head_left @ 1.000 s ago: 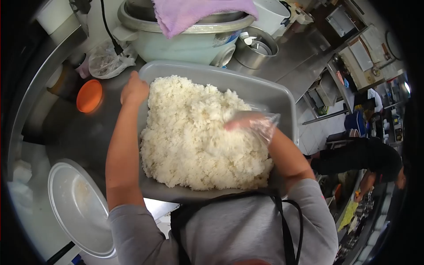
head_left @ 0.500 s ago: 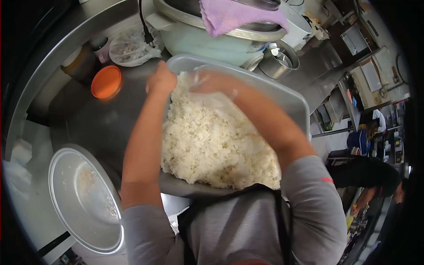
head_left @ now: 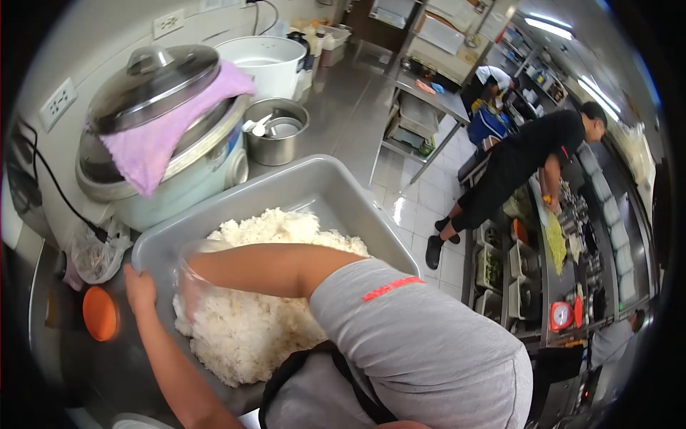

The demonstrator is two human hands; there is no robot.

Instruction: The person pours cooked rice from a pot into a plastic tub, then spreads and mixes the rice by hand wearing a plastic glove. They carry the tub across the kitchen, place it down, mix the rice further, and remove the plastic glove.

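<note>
A large grey plastic tub [head_left: 334, 179] holds a big heap of cooked white rice [head_left: 250, 336]. With fingers bent over the tub's left rim, my left hand [head_left: 141, 289] grips it. My right arm reaches across the heap, and my right hand [head_left: 194, 282], in a clear plastic glove, is at the rice's left side. Motion blurs that hand, and its fingers cannot be made out. An orange round lid or bowl [head_left: 100, 313] lies on the metal counter, left of my left hand.
Behind the tub stand a rice cooker [head_left: 171, 189] with a purple cloth [head_left: 153, 136], a steel pot [head_left: 275, 146] with white utensils, and a white pot [head_left: 264, 61]. A plastic bag [head_left: 100, 254] sits at left. A person in black [head_left: 525, 154] works at a counter on the right.
The view has swung to the right, bringing more of the kitchen in. My right hand has moved from the far end of the rice to its left side. My left hand stays on the rim.
</note>
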